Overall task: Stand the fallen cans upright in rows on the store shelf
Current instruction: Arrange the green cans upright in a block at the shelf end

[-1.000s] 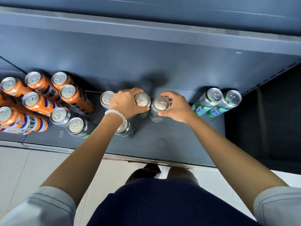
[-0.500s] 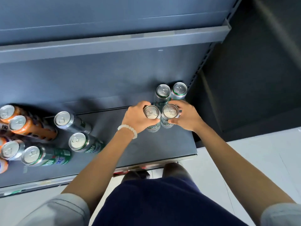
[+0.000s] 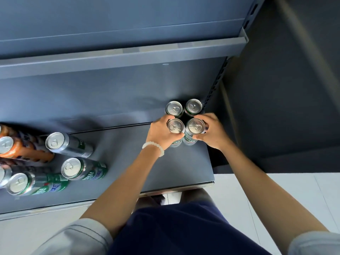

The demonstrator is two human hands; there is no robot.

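At the right end of the dark grey shelf (image 3: 184, 168) two green cans (image 3: 174, 108) (image 3: 193, 106) stand upright against the back panel. Directly in front of them my left hand (image 3: 160, 134) grips a third green can (image 3: 175, 126), and my right hand (image 3: 213, 132) grips a fourth (image 3: 196, 126). Both held cans are upright, side by side, forming a second row. On the left, green cans (image 3: 70, 167) (image 3: 18, 184) and a silver can (image 3: 55, 142) stand apart, with orange cans (image 3: 11, 148) beyond them.
The upper shelf's front lip (image 3: 128, 57) overhangs the work area. A perforated upright post (image 3: 215, 85) bounds the shelf on the right, with a dark panel (image 3: 276, 107) past it. Pale floor tiles (image 3: 257, 190) lie below the shelf edge.
Both hands carried their cans rightwards across the shelf to just in front of the two green cans at the right end. The view has swung right with them.
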